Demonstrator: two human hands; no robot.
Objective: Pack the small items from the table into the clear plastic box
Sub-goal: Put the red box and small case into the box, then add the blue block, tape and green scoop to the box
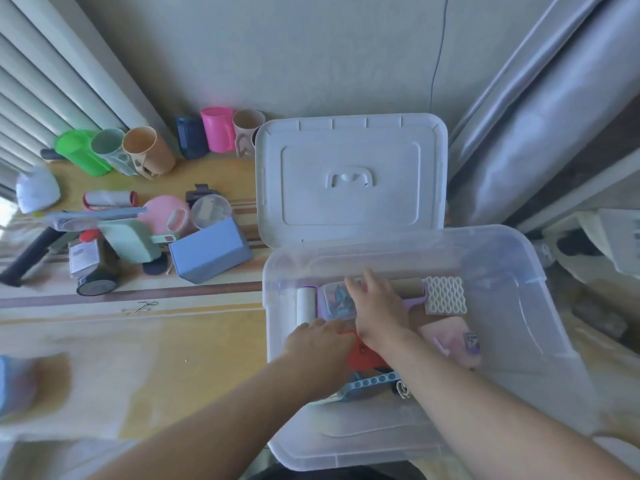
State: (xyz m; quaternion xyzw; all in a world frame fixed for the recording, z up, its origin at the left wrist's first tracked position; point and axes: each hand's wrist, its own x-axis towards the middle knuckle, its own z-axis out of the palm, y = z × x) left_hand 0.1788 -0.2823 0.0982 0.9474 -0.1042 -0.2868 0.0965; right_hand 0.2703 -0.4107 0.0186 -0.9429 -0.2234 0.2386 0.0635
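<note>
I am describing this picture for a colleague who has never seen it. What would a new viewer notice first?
First, both hands reach into the clear plastic box at the right: the left hand touches a red item, the right hand rests over a small clear case. The white lid lies behind the box. Bright cups, among them a pink cup and a green cup, stand at the table's far edge.

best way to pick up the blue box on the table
Grip the blue box across its two long sides, coming from above. It lies flat with its broad top face up; the mint case crowds its left end, so the long sides look the most open.
</note>
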